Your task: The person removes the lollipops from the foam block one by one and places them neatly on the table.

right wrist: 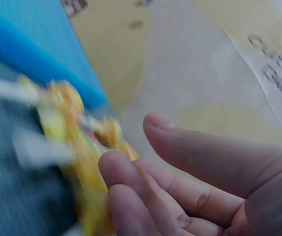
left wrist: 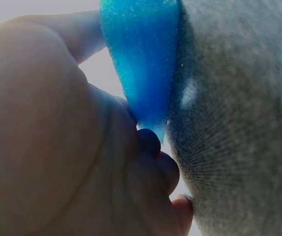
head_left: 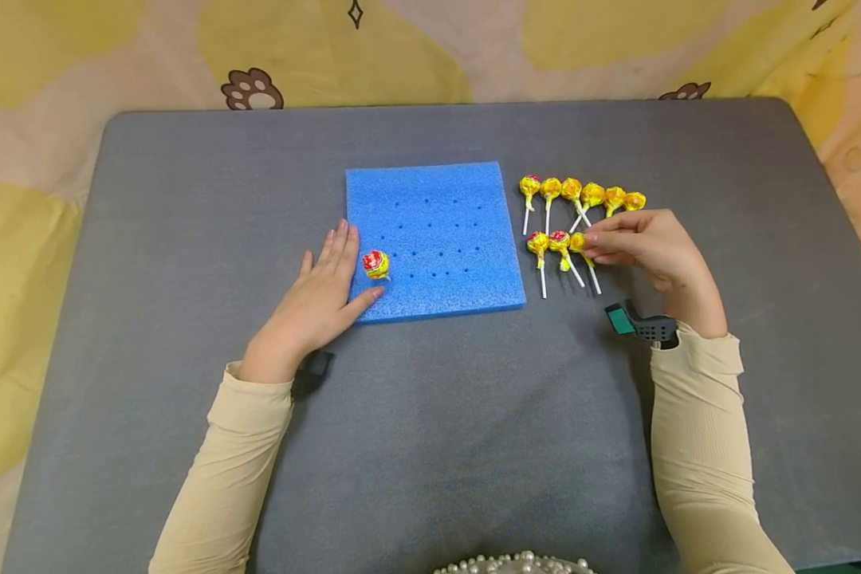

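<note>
A blue foam board (head_left: 445, 187) with rows of small holes lies on the table. My left hand (head_left: 316, 295) rests at its left edge, fingers extended and thumb at the front corner. Close to that thumb, one lollipop (head_left: 375, 265) in a red and yellow wrapper stands in the board. My right hand (head_left: 649, 247) is at the head of a yellow lollipop (head_left: 577, 241), the rightmost of three in the front row. In the right wrist view a gap separates the thumb (right wrist: 185, 142) from the fingers, with nothing between them; the lollipops there are blurred.
Behind the front row lie several more yellow-wrapped lollipops (head_left: 571, 189), some with crossing sticks. The grey table (head_left: 445, 422) reaches a patterned yellow cloth (head_left: 402, 56) at the back. A dark wrist device (head_left: 642, 324) sits below my right hand.
</note>
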### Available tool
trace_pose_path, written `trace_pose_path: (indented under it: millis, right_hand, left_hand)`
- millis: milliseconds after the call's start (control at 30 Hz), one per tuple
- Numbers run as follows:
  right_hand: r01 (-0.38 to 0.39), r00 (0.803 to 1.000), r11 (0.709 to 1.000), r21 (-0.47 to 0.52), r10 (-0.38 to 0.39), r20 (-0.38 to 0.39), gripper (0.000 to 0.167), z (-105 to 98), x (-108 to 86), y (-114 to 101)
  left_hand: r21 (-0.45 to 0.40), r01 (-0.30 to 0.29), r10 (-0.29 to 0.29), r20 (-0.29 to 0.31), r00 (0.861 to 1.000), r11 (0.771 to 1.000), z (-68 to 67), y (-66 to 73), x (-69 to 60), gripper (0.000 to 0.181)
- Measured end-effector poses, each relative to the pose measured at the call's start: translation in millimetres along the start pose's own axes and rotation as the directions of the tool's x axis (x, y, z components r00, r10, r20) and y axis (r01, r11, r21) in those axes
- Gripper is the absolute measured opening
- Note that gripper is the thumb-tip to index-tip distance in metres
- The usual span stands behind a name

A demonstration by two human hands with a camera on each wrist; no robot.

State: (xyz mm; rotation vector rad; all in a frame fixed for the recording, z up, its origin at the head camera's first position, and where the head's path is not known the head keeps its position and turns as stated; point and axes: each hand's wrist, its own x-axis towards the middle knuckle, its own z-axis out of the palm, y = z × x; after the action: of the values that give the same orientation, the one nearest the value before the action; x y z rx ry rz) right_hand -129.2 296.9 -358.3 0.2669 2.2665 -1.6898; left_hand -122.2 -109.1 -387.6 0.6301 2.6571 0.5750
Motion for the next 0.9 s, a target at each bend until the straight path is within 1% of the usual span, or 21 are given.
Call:
trace_pose_path:
  millis: [167,300,400,500,700,800,900]
  right_hand:
    - [0.081,0.994,0.996,-0.033,-0.078,0.079,0.015,25.4,3.9,-12.2]
    - [0.115,0.987,0.993,-0.030,-0.111,0.118,0.020,48.1,7.8,-18.9]
    - [0.161,0.976,0.987,-0.011,-0.158,0.152,0.022,65.6,11.8,-23.2]
    - [0.202,0.960,0.979,-0.003,-0.197,0.198,0.025,83.6,15.5,-27.5]
    - [0.193,0.935,0.980,0.049,-0.199,0.294,0.025,119.8,20.6,-36.3]
    - [0.194,0.922,0.977,0.085,-0.211,0.326,0.025,135.3,22.4,-40.0]
    - [0.217,0.909,0.972,0.087,-0.234,0.344,0.024,148.8,24.0,-43.0]
  left_hand:
    - [0.005,0.006,-0.006,0.012,1.000,1.000,0.1,-0.5,0.0,0.085]
    - [0.003,0.011,-0.011,0.015,1.000,1.000,-0.2,0.0,-0.1,0.085]
    - [0.002,0.013,-0.013,0.013,1.000,1.000,-1.0,0.1,-1.0,0.085]
    - [0.004,0.012,-0.012,0.006,1.000,1.000,-0.9,0.0,-0.8,0.085]
    - [0.010,0.015,-0.015,0.001,1.000,1.000,-0.3,0.0,-0.2,0.086]
    - [0.009,0.024,-0.024,0.001,1.000,1.000,-0.1,0.3,0.2,0.086]
    - [0.010,0.032,-0.032,0.000,0.999,0.999,0.6,0.5,0.7,0.087]
